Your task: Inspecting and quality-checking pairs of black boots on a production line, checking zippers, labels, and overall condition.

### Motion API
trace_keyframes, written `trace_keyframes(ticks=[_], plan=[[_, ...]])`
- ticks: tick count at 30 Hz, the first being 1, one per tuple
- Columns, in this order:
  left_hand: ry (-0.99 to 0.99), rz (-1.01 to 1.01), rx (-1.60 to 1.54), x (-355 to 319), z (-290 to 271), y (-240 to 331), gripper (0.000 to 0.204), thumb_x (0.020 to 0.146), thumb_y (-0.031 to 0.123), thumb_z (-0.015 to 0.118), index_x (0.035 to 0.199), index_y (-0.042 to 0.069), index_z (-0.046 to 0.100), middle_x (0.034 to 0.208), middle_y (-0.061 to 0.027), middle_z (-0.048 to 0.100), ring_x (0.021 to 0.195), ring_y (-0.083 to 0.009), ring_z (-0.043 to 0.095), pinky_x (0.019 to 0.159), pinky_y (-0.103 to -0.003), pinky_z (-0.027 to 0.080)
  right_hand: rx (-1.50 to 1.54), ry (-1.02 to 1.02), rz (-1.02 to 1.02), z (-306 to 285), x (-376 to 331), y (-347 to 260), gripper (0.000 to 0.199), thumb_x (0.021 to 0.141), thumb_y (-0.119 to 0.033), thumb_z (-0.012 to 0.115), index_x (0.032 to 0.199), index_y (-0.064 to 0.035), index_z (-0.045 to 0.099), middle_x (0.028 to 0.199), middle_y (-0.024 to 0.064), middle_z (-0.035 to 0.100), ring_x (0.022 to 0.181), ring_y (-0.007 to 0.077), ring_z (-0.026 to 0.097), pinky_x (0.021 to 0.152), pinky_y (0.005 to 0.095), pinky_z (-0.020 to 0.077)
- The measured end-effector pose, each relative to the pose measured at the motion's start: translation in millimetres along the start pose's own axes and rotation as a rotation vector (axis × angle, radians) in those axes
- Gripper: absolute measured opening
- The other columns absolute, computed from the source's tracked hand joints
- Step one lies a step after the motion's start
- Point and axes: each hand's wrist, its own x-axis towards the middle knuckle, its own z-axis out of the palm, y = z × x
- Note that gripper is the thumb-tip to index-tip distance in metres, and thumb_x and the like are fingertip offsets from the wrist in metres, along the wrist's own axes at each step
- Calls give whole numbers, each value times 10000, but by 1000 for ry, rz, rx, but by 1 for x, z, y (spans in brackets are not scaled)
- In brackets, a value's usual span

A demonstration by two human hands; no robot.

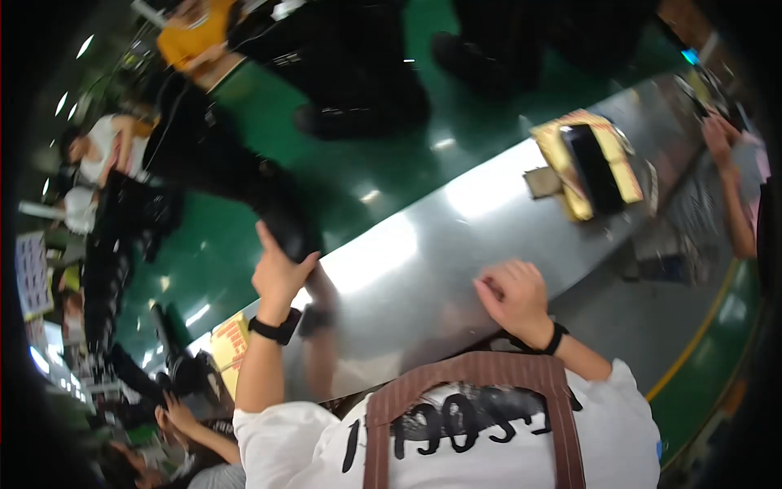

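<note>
A tall black boot (281, 213) lies on the green belt at the left, its toe toward me. My left hand (279, 277), with a black watch on the wrist, is at the toe, thumb and forefinger on either side of it. The remaining fingers are partly hidden. Over the shiny metal ledge (391, 318) hovers my right hand (519, 297), its fingers loosely curled. Nothing shows in it, and a black band circles that wrist.
More black boots (350, 90) lie farther off on the green belt (366, 187). A black phone (593, 167) rests on a yellow printed bundle (556, 155) at the right, beside a small brown block (542, 182). Other people work at both sides; one person's arm (737, 204) is at the right.
</note>
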Motion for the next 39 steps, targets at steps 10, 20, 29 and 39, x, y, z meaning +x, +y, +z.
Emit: trace_keyframes(ticks=[10, 20, 29, 39], plan=[[-206, -281, -881, 61, 12, -28, 993, 708, 501, 809, 1408, 3, 312, 1264, -182, 554, 1092, -310, 597, 884, -410, 503, 73, 46, 24, -54, 15, 32, 79, 766, -112, 700, 831, -97, 658, 807, 43, 645, 780, 226, 617, 683, 350, 432], [-452, -255, -1511, 64, -7, -26, 463, 796, 204, 767, 1148, -29, 577, 1031, -131, 671, 879, -229, 680, 735, -358, 586, -546, 260, -31, -92, 51, 75, 352, 685, -222, 784, 991, -110, 653, 932, 38, 595, 928, 221, 558, 795, 370, 371], [-450, -80, -1901, -50, -60, 16, 425, 877, 294, 657, 1183, 9, 582, 1028, -115, 678, 890, -222, 688, 806, -368, 583, -732, 204, -28, -75, 68, 125, 138, 781, -187, 662, 891, -104, 649, 846, 40, 598, 883, 210, 588, 750, 362, 412], [-395, -9, -2113, -99, -74, 78, 541, 898, 488, 588, 1103, -13, 595, 852, -149, 667, 676, -228, 676, 512, -321, 571, 869, -48, 141, -79, 57, -20, 262, 1044, -279, 415, 1118, -64, 546, 822, -20, 567, 644, 9, 509, 536, 152, 373]])
